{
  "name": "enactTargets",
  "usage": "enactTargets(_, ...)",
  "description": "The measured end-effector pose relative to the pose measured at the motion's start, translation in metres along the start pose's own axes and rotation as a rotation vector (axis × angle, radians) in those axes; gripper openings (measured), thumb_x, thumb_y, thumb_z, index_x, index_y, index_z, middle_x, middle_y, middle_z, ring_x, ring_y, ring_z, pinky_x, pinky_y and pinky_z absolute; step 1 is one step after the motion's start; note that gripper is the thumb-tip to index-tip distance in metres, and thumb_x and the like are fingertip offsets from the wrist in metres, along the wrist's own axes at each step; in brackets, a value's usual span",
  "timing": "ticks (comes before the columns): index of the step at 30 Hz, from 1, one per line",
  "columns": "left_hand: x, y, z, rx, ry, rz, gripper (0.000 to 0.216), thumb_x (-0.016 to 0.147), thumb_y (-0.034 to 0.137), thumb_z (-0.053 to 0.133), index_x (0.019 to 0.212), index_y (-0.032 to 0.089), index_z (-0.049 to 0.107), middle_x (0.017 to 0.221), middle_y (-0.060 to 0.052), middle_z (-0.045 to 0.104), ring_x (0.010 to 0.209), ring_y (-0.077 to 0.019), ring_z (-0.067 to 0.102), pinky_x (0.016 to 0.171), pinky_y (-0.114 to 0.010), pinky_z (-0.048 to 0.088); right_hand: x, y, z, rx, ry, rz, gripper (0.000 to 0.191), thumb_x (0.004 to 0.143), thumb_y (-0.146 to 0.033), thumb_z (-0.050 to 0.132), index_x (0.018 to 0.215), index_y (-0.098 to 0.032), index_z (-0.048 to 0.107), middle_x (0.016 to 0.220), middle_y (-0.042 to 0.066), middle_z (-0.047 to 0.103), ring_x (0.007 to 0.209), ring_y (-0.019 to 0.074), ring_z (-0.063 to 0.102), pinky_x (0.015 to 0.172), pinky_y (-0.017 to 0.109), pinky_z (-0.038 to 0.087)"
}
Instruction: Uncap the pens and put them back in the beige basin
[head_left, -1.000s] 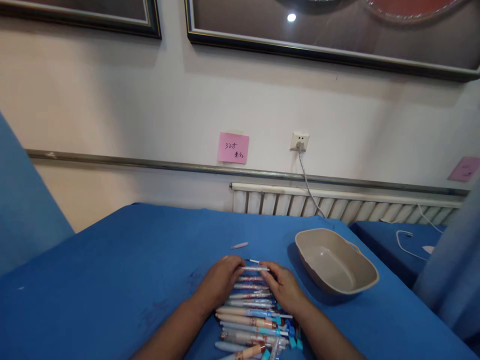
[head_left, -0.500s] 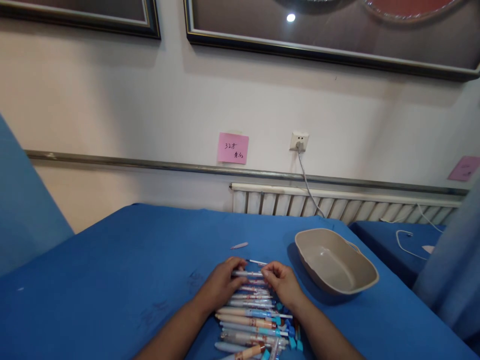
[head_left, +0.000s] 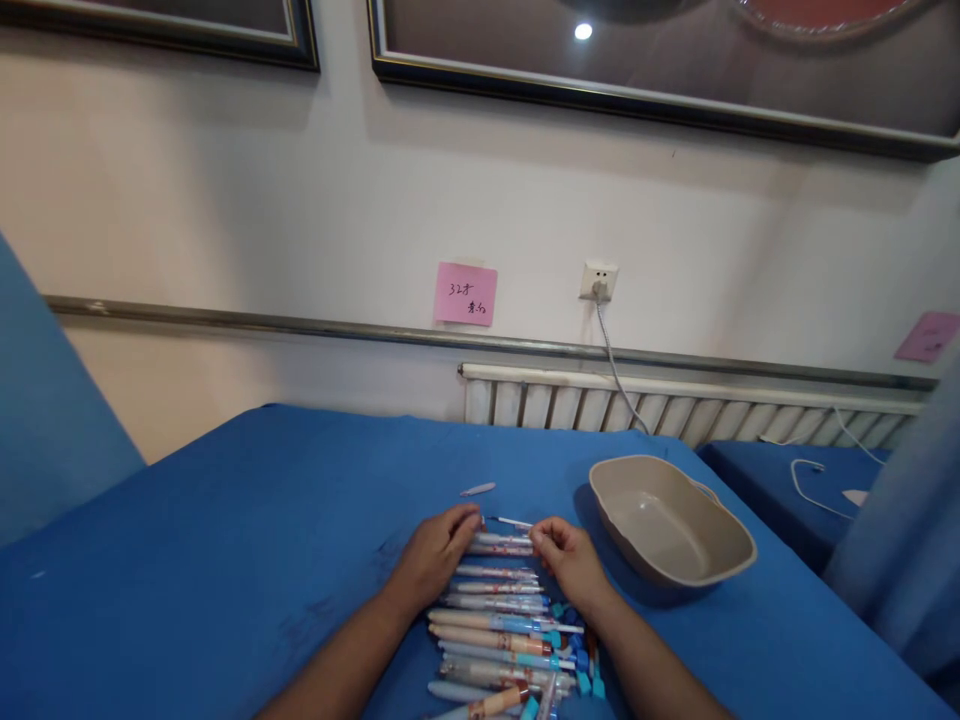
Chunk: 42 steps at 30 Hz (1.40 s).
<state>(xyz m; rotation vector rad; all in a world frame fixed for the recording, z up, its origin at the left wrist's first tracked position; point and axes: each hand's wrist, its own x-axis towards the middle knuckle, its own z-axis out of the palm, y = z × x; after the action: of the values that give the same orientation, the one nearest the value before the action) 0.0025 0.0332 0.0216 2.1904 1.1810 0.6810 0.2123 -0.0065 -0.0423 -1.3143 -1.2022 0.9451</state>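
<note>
Several pens (head_left: 499,623) lie side by side in a column on the blue-covered table, many with pale or patterned barrels. At the far end of the column, my right hand (head_left: 568,560) pinches the right end of a pale pen (head_left: 501,539). My left hand (head_left: 437,552) is at the left ends of the same far pens, thumb and fingers closed together; what they hold is too small to make out. A thin white refill (head_left: 513,522) with a dark tip lies just beyond. Farther off is a single pale pen barrel (head_left: 478,489).
A beige plastic basin (head_left: 675,520) stands to the right of my right hand. Small blue and teal pen parts (head_left: 583,680) lie by the pens' right ends. Behind the table (head_left: 285,480) are a radiator (head_left: 562,400) and a plugged-in cable (head_left: 615,365).
My left hand has shifted slightly up and left, off the middle of the pen it gripped. That pen now lies lower beside another, and my right hand has moved slightly right.
</note>
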Motion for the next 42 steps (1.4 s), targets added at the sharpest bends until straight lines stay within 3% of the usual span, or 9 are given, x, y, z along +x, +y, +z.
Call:
enactTargets(3,0.0,-0.002,0.0,-0.022,-0.017,0.112,0.032,0.08,0.035,0.055,0.109,0.021,0.059,0.106,-0.003,0.065,0.095,-0.0185,0.058,0.083,-0.024,0.043,0.001,0.001,-0.001,-0.001,0.011,0.005,0.039,0.07,-0.055,0.059,0.066,-0.016,0.059,0.054,-0.004,0.053,0.047,0.0091,0.042,0.046,0.02,0.032)
enactTargets(7,0.001,-0.004,0.0,0.057,-0.069,0.022,0.04,0.093,0.037,0.031,0.077,0.021,0.064,0.072,-0.001,0.066,0.071,-0.0168,0.06,0.071,-0.024,0.044,0.002,0.002,-0.002,0.006,0.017,0.015,0.042,0.069,-0.058,0.057,0.067,-0.016,0.059,0.054,-0.003,0.053,0.046,0.0092,0.042,0.045,0.021,0.033)
enactTargets(13,0.0,-0.002,0.001,0.005,0.004,0.155,0.026,0.083,0.035,0.053,0.104,0.021,0.059,0.105,-0.003,0.064,0.093,-0.0179,0.057,0.083,-0.024,0.042,0.002,0.003,-0.003,0.007,0.023,0.019,0.039,0.071,-0.055,0.058,0.067,-0.017,0.059,0.054,-0.003,0.053,0.046,0.0094,0.043,0.045,0.021,0.032)
enactTargets(18,0.001,-0.004,0.003,0.074,-0.029,0.062,0.038,0.093,0.037,0.033,0.077,0.02,0.063,0.073,-0.002,0.065,0.072,-0.0177,0.059,0.071,-0.026,0.043,0.002,0.002,-0.002,0.013,0.014,0.015,0.037,0.071,-0.054,0.058,0.068,-0.017,0.059,0.055,-0.003,0.054,0.047,0.0098,0.043,0.046,0.021,0.033)
enactTargets(23,0.0,-0.003,0.003,0.015,0.036,0.139,0.029,0.082,0.035,0.055,0.108,0.021,0.057,0.103,-0.004,0.063,0.092,-0.0193,0.057,0.082,-0.026,0.043,0.003,0.004,-0.002,0.022,0.014,0.028,0.038,0.07,-0.055,0.057,0.067,-0.017,0.058,0.053,-0.003,0.052,0.046,0.0092,0.042,0.045,0.02,0.032)
enactTargets(28,0.0,-0.001,0.002,0.015,-0.056,0.085,0.032,0.091,0.036,0.036,0.081,0.021,0.062,0.079,-0.001,0.065,0.079,-0.0172,0.059,0.075,-0.024,0.044,0.003,0.004,-0.004,0.033,0.014,0.036,0.041,0.07,-0.058,0.056,0.066,-0.017,0.057,0.051,-0.004,0.051,0.044,0.0089,0.041,0.043,0.02,0.032)
enactTargets(34,0.001,-0.005,0.003,-0.018,-0.022,0.032,0.03,0.084,0.036,0.049,0.109,0.02,0.058,0.099,-0.003,0.067,0.088,-0.019,0.061,0.079,-0.025,0.044,0.003,0.003,-0.002,0.035,0.032,0.037,0.04,0.069,-0.058,0.057,0.065,-0.018,0.057,0.051,-0.004,0.051,0.043,0.0089,0.041,0.043,0.02,0.032)
enactTargets(38,0.001,-0.008,0.003,0.005,-0.101,0.063,0.021,0.086,0.033,0.047,0.09,0.021,0.064,0.089,-0.001,0.069,0.083,-0.0181,0.061,0.076,-0.024,0.043,0.005,0.007,-0.005,0.022,0.081,0.045,0.036,0.07,-0.054,0.056,0.066,-0.018,0.058,0.051,-0.004,0.052,0.043,0.0096,0.041,0.042,0.021,0.032)
enactTargets(42,0.004,-0.017,-0.003,0.09,-0.009,0.031,0.024,0.089,0.033,0.043,0.093,0.022,0.064,0.09,-0.003,0.068,0.086,-0.0187,0.06,0.077,-0.025,0.042,0.01,0.014,-0.013,-0.009,0.195,0.053,0.033,0.072,-0.05,0.053,0.063,-0.019,0.056,0.049,-0.005,0.048,0.043,0.0107,0.04,0.041,0.021,0.03)
